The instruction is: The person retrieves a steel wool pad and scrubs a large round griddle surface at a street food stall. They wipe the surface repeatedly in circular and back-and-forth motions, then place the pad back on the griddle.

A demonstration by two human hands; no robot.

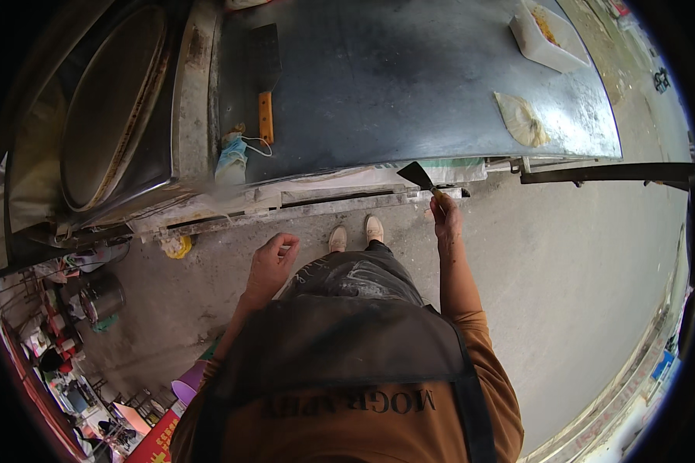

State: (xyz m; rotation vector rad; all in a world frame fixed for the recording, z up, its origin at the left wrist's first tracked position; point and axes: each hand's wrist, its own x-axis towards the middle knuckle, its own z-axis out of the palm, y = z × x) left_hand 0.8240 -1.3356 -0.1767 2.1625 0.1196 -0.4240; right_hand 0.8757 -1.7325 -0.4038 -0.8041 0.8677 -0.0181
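My right hand [447, 215] grips the handle of a scraper [418, 176]. Its dark, flared blade points up and left, close to the front edge of a dark metal worktop [370, 98]. Lower left, my left hand [272, 265] hangs in front of my body above the floor, fingers loosely curled with a gap to the thumb, and I see nothing in it. On the worktop lies a broad rectangular blade with a riveted wooden handle [266, 118]. Below that handle, at the worktop's left corner, is a crumpled blue face mask [231, 153].
A white plastic tub [547, 40] with orange-brown contents stands at the back right, above a knotted plastic bag [521, 120]. Leftward is a large round metal plate [116, 104] in a frame. A dark bar [608, 172] juts out right. A metal drum [101, 296] stands lower left.
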